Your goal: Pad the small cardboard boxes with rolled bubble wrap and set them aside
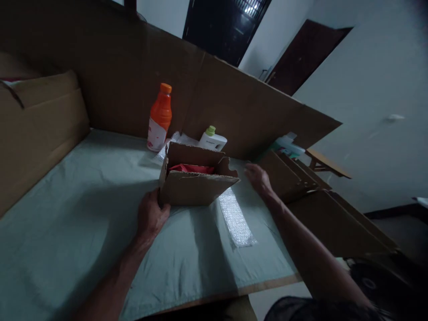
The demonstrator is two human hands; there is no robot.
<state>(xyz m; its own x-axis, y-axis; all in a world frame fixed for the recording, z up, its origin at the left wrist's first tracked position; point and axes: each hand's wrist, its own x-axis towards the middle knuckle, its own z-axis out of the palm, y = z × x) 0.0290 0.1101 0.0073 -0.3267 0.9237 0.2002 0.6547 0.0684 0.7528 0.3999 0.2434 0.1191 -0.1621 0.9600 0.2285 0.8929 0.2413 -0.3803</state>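
An open-topped cardboard box (197, 189) is tilted on the cloth in front of me, with a red packet (192, 168) inside it. My left hand (152, 211) grips the box at its lower left corner, thumb on the near face and fingers partly hidden behind the side. To the right of the box and apart from it is my right hand (258, 177), its fingers loosely bent, with nothing visible in them. A strip of bubble wrap (237, 223) extends from beneath the box toward me.
A bottle of orange liquid (160, 118) and a white bottle with a green cap (213, 140) stand behind the box. A tall cardboard panel (234, 102) borders the back. Large cardboard boxes flank the cloth-covered table (100, 178), with a bluish container (289, 145) at the right.
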